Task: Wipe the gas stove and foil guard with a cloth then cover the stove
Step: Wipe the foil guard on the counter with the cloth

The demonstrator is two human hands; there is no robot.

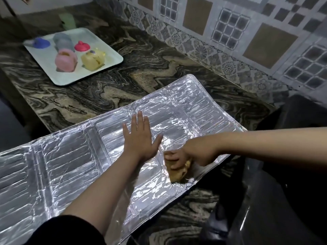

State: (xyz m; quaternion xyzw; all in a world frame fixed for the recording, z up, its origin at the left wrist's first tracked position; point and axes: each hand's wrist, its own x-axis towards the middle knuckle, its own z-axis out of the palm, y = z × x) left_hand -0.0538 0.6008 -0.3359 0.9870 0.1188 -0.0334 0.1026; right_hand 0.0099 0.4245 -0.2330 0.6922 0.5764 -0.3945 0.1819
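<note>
Hands worked a foil guard (74,167) on the table (99,96). The right hand (191,154) had its grip closed on a cloth (178,171); just beside that grip, the left hand (139,138) lay flat, fingers spread wide.

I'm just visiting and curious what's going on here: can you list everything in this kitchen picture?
Foil guard: one, silver, flat on the counter.
Cloth: one, yellowish-brown, on the foil.
Tray: one, pale, far left of the counter.
Small items on the tray: about five, blue, grey, red, pink, yellow; blurred.
Counter: one, dark marbled stone.
Tiled wall: patterned, behind.
Dark stove: one, right edge.
Left hand: open, flat on foil.
Right hand: grip on cloth.
</note>
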